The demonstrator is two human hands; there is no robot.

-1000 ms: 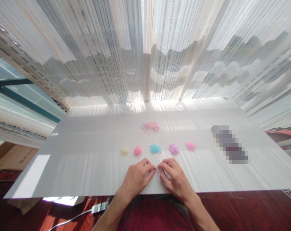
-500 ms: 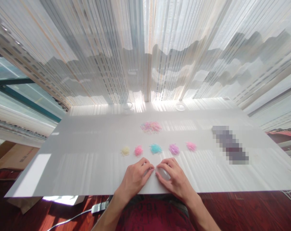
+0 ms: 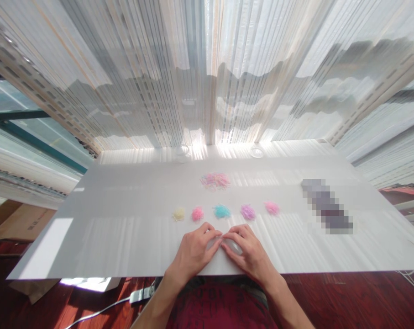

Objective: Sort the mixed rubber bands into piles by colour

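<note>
My left hand and my right hand meet just above the front of the white table. Each has thumb and index finger pinched together, and the fingertips of the two hands touch or nearly touch. Whatever they pinch is too small or too hidden to make out. A pale patch shows inside the loop of the right fingers. Beyond the hands lies a row of small piles of thin bits: yellow, coral pink, turquoise, purple and pink. Behind them is a mixed-colour pile.
Two clear round dishes stand at the table's back edge. A blurred-out dark object lies at the right. Sheer curtains hang behind the table. A cardboard box is on the left.
My left hand has shifted slightly right and up, closing the small gap between the fingertips of my two hands. The piles are unchanged.
</note>
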